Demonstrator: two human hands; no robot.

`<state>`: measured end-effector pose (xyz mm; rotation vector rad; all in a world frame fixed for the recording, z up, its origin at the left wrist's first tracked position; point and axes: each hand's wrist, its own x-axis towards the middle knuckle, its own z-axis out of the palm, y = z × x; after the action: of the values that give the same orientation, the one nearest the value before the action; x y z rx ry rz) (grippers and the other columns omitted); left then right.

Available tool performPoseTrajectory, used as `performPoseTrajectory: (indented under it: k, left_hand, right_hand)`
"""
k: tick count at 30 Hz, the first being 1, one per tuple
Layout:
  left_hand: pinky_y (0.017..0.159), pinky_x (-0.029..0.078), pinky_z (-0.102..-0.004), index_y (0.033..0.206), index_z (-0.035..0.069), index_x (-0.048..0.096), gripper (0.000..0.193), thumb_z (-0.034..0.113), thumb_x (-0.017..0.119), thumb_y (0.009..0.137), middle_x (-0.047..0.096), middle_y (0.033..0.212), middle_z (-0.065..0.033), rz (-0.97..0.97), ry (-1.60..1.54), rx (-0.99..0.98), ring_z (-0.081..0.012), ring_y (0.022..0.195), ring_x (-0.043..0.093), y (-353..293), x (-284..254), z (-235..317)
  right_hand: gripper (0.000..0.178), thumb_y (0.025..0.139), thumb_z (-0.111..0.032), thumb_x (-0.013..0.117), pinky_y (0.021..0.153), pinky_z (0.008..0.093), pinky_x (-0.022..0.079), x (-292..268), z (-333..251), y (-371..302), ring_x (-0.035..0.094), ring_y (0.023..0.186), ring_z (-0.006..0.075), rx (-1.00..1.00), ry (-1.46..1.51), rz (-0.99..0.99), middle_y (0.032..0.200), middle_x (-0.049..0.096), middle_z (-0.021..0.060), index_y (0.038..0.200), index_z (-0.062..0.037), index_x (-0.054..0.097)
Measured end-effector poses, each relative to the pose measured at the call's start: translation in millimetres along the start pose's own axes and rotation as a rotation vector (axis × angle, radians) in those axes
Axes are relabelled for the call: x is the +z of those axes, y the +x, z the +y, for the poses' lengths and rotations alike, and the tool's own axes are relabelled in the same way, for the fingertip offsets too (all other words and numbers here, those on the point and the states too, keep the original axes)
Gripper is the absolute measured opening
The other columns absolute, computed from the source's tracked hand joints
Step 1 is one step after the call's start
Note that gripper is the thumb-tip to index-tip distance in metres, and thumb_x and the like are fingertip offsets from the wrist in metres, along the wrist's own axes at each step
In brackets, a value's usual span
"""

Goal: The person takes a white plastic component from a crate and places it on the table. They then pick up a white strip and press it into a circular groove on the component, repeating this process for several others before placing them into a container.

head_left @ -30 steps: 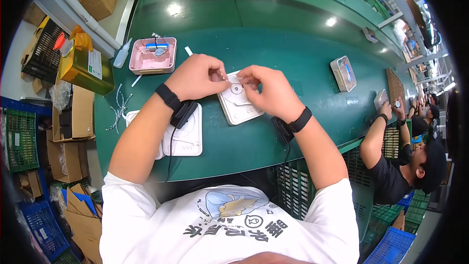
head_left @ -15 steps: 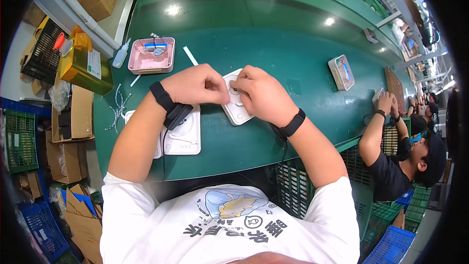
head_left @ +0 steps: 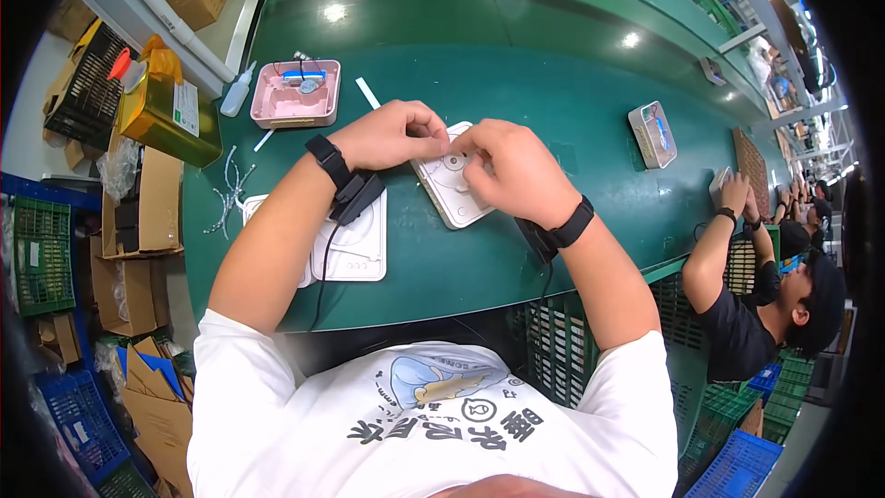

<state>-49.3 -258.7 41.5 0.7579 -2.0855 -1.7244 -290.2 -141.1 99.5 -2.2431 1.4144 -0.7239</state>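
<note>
In front of me a white square plastic housing (head_left: 458, 207) with rounded corners lies tilted on the green bench, a small round fitting (head_left: 453, 161) on its face. At its upper left corner my left hand (head_left: 392, 134) is closed in a pinch, the fingertips together. My right hand (head_left: 521, 171) arches over the right side of the housing, fingers curled, index finger reaching toward the left fingertips. Whatever lies between the fingers is too small to make out. Beneath my left wrist rest more white housing parts (head_left: 364, 258), partly covered by my forearm.
A pink tray (head_left: 333, 111) with electronic parts stands at the far left, beside a squeeze bottle (head_left: 237, 95) and a yellow tin (head_left: 171, 124). Twisted wires (head_left: 229, 194) and a white strip (head_left: 366, 92) lie nearby. Another case (head_left: 654, 155) sits right; a co-worker (head_left: 747, 304) works beyond.
My left hand has lifted slightly up and right, its fingers now at the housing's upper corner. The right index finger has moved off the round fitting, which now shows. The view has shifted slightly.
</note>
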Motion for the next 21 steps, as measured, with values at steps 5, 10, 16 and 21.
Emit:
performPoseTrajectory:
  k: [5,10,16,21]
  left_hand:
    - [0.098,0.060,-0.0309,0.119,0.003,0.085,0.023,0.022,0.086,0.105,0.081,0.107,-0.0007,-0.025,0.007,0.000,-0.0115,0.106,0.075,2,-1,4]
    - [0.093,0.060,-0.0300,0.122,0.003,0.085,0.026,0.022,0.087,0.104,0.081,0.104,-0.0010,-0.006,0.036,-0.041,-0.0109,0.099,0.074,8,0,8]
    - [0.102,0.060,-0.0349,0.122,0.004,0.082,0.025,0.019,0.088,0.104,0.083,0.115,-0.0042,-0.031,0.057,-0.058,-0.0143,0.109,0.076,8,-1,0]
    - [0.103,0.060,-0.0351,0.122,0.006,0.083,0.023,0.019,0.088,0.103,0.083,0.116,-0.0032,-0.010,0.164,-0.003,-0.0147,0.111,0.075,4,3,5]
  right_hand:
    - [0.011,0.094,-0.008,0.072,0.083,0.0449,0.062,-11,-6,6,0.076,0.090,0.0341,0.151,0.257,0.005,0.100,0.076,0.0158,0.100,-0.0010,0.078]
    - [0.016,0.094,-0.015,0.079,0.088,0.0441,0.061,5,-7,0,0.072,0.099,0.0335,0.007,0.005,-0.021,0.105,0.070,0.0145,0.090,-0.0008,0.073]
    - [0.019,0.087,-0.018,0.087,0.096,0.0462,0.058,41,-28,-5,0.066,0.111,0.0366,0.107,-0.198,0.103,0.111,0.065,0.0145,0.085,-0.0035,0.075]
    - [0.020,0.084,-0.020,0.093,0.099,0.0452,0.058,32,-20,-9,0.066,0.116,0.0374,0.189,-0.010,0.075,0.117,0.068,0.0153,0.089,-0.0055,0.080]
